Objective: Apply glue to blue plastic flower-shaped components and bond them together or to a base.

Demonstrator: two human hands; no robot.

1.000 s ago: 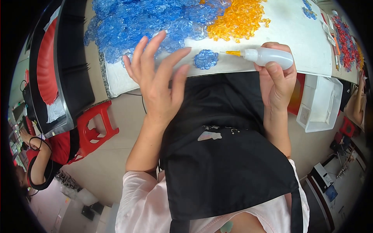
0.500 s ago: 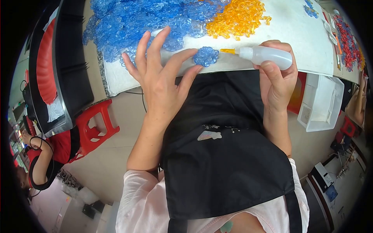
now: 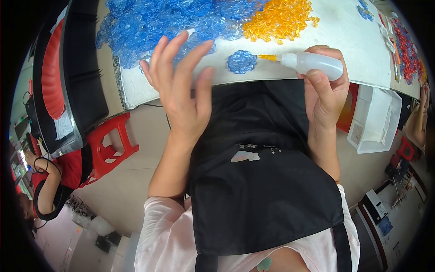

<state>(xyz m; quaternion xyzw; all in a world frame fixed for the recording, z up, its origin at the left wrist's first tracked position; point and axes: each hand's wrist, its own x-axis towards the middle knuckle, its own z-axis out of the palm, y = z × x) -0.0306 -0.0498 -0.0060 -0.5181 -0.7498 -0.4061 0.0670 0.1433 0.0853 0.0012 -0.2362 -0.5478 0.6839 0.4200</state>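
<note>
No legible text, numbers or signs.

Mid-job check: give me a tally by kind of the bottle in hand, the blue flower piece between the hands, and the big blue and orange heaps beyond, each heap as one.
Squeeze bottle, in the right hand: 1
Blue flower piece: 1
Blue heap: 1
Orange heap: 1
Total: 4

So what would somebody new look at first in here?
Probably the big blue heap on the left of the white tabletop, with a bright orange-yellow pile against its right side. Closer in, the right hand holds a squeeze bottle, its yellow tip pointing left at a blue flower-shaped piece.
</note>
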